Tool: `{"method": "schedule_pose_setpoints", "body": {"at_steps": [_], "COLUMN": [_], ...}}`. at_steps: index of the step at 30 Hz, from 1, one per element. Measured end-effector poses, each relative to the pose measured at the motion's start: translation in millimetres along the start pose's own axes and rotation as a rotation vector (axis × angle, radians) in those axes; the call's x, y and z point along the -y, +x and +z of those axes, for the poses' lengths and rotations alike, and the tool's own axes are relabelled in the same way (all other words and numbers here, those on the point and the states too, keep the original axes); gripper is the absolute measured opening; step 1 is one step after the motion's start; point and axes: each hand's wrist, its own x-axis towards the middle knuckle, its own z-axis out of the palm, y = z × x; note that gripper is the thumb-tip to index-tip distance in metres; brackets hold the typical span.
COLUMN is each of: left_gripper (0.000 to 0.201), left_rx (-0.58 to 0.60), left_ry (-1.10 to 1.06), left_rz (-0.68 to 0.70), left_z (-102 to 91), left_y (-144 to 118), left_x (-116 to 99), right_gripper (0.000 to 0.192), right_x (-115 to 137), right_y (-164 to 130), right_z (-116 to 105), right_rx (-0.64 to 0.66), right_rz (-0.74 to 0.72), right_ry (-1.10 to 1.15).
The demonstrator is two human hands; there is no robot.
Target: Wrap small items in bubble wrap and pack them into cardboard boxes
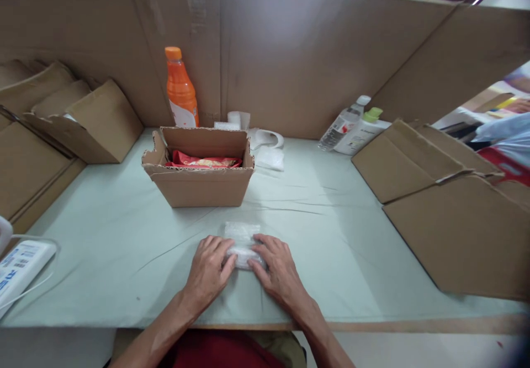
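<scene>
A small roll of clear bubble wrap (244, 259) lies on the pale green tabletop, with a flat strip of it stretching away from me. My left hand (210, 263) grips the roll's left end, thumb on the near side and fingers bent over the top. At the other end my right hand (276, 263) holds it the same way. Whatever the wrap may contain is hidden. Beyond the hands stands an open cardboard box (202, 188) with a torn rim and a red packet (205, 161) inside.
An orange bottle (182, 92), white rolls and bubble wrap pieces (269, 158) stand behind the box. Clear (342, 125) and white (360, 133) bottles lean at the back right. Cardboard boxes flank both sides; a white power strip (25, 266) lies at left. Cardboard walls the back.
</scene>
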Motion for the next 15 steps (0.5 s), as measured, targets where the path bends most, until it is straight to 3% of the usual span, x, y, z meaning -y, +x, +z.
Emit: {"method": "schedule_pose_setpoints", "body": {"at_steps": [4,9,15], "left_gripper": [0.02,0.016,0.023], "left_rx": [-0.031,-0.161,-0.384], "left_ry": [-0.094,-0.203,-0.001], "left_rz": [-0.031,-0.096,0.07], "left_z": [-9.3,-39.0,-86.1], "left_y": [-7.1,-9.7,14.6], "left_x": [0.4,1.8,2.3], "right_gripper": [0.009,0.006,0.01], "right_x": [3.8,-7.0,-13.0], "right_y": [-2.9,-5.7,-0.3], "right_z": [-11.3,-45.8,-77.3], "right_rx": [0.005,-0.186,-0.249], "right_rz": [-0.027,0.071,0.165], "right_ry": [0.117,0.303,0.446]}}
